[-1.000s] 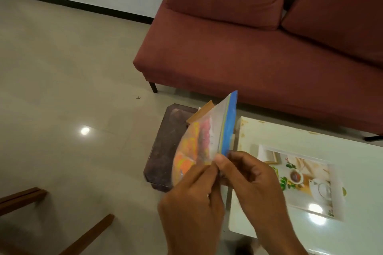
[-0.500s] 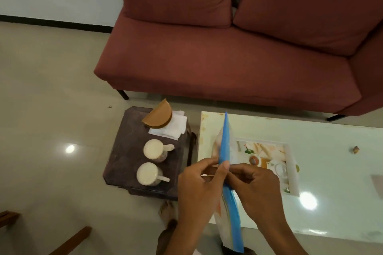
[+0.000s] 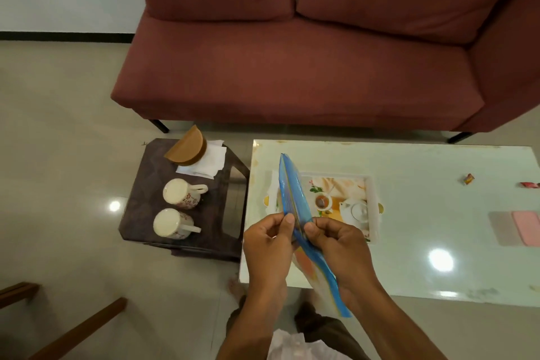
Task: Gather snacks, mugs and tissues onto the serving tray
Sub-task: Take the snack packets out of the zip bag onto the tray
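Note:
Both my hands pinch the blue top edge of a clear zip bag of snacks [image 3: 292, 190], held edge-on over the left end of the white table. My left hand [image 3: 270, 245] grips it from the left, my right hand [image 3: 336, 242] from the right. Under the bag lies the white serving tray [image 3: 372, 207] with a teapot picture. On the dark side table [image 3: 140, 184] to the left stand two white floral mugs, one [image 3: 182, 193] behind the other [image 3: 171, 223], plus a wooden holder [image 3: 187, 149] with white tissues [image 3: 209, 162].
A red sofa [image 3: 292, 67] runs behind both tables. Two wrapped candies [image 3: 469, 178] [image 3: 530, 185] and a pink pad [image 3: 526, 226] lie at the right of the white table [image 3: 438, 169]. Wooden chair parts [image 3: 76, 327] show at the lower left.
The view has swung right and down, bringing the side table, mugs and tray into sight. The bag has turned edge-on and dropped lower between my hands.

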### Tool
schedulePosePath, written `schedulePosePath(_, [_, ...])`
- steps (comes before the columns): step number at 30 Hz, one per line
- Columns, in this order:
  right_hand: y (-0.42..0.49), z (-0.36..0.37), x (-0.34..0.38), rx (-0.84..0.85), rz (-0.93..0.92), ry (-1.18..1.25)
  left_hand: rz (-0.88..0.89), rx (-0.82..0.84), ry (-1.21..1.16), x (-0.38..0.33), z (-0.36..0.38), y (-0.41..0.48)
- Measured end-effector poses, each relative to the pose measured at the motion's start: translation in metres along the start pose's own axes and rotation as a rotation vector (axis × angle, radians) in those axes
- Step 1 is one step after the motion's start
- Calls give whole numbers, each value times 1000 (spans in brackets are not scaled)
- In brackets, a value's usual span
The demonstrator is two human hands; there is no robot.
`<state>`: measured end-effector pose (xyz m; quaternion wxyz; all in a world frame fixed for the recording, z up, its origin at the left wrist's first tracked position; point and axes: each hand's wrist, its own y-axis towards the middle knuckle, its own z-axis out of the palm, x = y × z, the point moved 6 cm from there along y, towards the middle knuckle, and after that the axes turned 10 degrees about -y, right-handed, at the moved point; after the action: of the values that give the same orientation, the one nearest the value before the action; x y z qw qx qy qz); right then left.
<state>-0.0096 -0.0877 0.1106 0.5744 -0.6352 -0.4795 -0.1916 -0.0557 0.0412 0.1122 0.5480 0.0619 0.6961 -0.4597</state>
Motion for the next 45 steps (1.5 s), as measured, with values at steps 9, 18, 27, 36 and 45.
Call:
schedulePosePath(9, [17,-33,-26,121,391,957,-444,-21,-570,24,-8,13])
schedulePosePath(18, [4,-15,-7,236,197,906,-400,44,-532,20,-38,19])
schedulePosePath(27, [-16,8,15,185,15,415,-355,81,-474,19,-41,6])
schedulePosePath(36, [-65,-2,55,-506,-498,-641,-447,216,-523,15,-65,14])
schedulePosePath(45, [-13,101,38,-61,-185,-1091,-369,241,-430,18,-94,23])
